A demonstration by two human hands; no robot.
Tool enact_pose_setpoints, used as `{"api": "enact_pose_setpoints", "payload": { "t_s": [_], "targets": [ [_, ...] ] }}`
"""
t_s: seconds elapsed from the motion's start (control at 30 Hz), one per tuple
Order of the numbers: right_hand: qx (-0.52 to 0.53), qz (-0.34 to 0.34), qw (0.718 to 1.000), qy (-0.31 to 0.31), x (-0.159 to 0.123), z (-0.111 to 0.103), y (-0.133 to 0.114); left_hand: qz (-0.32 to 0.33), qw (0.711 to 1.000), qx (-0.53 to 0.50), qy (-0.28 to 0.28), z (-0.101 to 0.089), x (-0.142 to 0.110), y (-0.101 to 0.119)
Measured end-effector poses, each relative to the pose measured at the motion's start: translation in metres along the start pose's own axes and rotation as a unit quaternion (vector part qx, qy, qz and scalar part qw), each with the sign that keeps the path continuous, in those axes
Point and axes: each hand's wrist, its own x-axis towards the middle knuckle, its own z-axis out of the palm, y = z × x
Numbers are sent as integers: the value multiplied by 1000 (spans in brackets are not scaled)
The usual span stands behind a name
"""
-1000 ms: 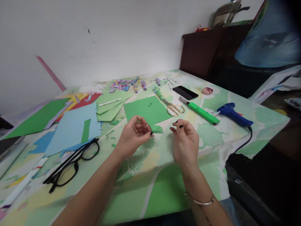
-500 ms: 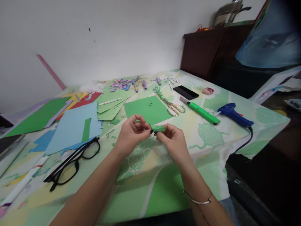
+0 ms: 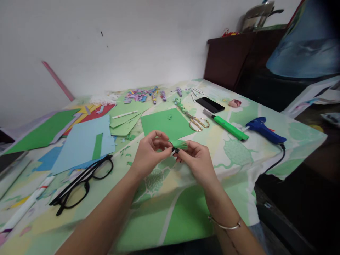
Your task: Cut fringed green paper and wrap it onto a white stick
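A small roll of fringed green paper (image 3: 180,144) is held just above the table between both hands. My left hand (image 3: 150,156) pinches its left end with thumb and fingers curled. My right hand (image 3: 196,161) pinches the same roll from the right, fingertips meeting the left hand's. The fringe fans out to the right. Behind the hands lies a square green sheet (image 3: 166,124).
Gold-handled scissors (image 3: 195,121), a green utility knife (image 3: 228,127), a blue glue gun (image 3: 264,130) with its cord and a black phone (image 3: 209,104) lie to the right. Black glasses (image 3: 79,184) and coloured paper sheets (image 3: 82,140) cover the left. A dark cabinet (image 3: 233,56) stands behind.
My right hand, open and apart a second ago, has moved left and closed on the green roll beside my left hand. The fringe now fans out more.
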Motion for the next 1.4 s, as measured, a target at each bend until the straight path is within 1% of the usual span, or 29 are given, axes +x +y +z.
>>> {"api": "enact_pose_setpoints", "payload": {
  "t_s": [0.1, 0.33, 0.63, 0.97, 1.1, 1.2, 1.27, 1.4],
  "targets": [
    [1, 4, 1000, 1, 0, 0, 1, 24, 999, 30, 6, 0, -1, 0],
    [3, 15, 1000, -13, 2, -2, 3, 48, 998, 43, 18, 1, -1, 0],
    [-3, 16, 1000, -17, 3, -3, 3, 85, 994, 67, 9, 1, 0, -4],
    [-16, 15, 999, -24, 1, -3, 3, 84, 995, 62, -8, 0, -1, -3],
    [-18, 18, 999, -23, 1, -3, 4, 97, 993, 71, -5, 0, -1, -4],
    [-20, 21, 999, -19, 1, -2, 3, 124, 988, 96, -2, 0, -1, -6],
    [-22, 23, 999, -16, 1, -2, 3, 155, 979, 131, 3, 1, -2, -8],
    [-20, 26, 999, -15, 2, -2, 3, 238, 944, 228, 24, 3, -4, -12]
  ]
}}
